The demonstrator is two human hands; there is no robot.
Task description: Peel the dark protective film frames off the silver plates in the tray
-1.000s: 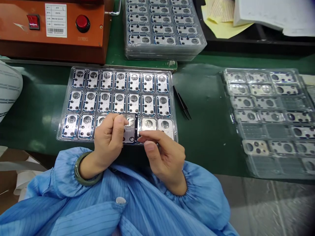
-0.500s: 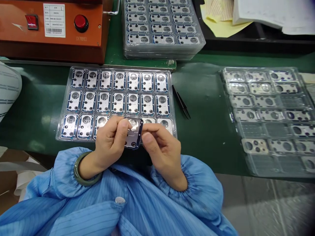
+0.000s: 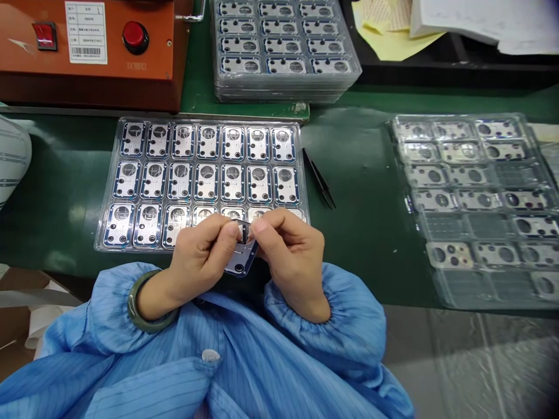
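Between my hands, in front of the near edge of a clear tray, is a metallic plate [image 3: 240, 260] with a dark blue edge and round holes. My left hand [image 3: 201, 250] is closed, thumb over fingers, on the plate's left side. My right hand [image 3: 292, 256] pinches the plate's upper right corner with thumb and forefinger. The fingers cover much of the plate. The clear plastic tray [image 3: 98, 233] holds rows of similar silver plates with blue edges. Black tweezers [image 3: 320, 180] lie to the right of this tray.
An orange machine [image 3: 152, 70] with a red button stands at the back left. Behind the tray is a stack of filled clear trays [image 3: 279, 90]. Another clear tray [image 3: 463, 291], partly filled, lies at the right. Papers [image 3: 471, 26] rest at the back right.
My right thumb and forefinger have come in from the plate's right side and closed on its upper corner. The plate is now tilted and slightly lower.
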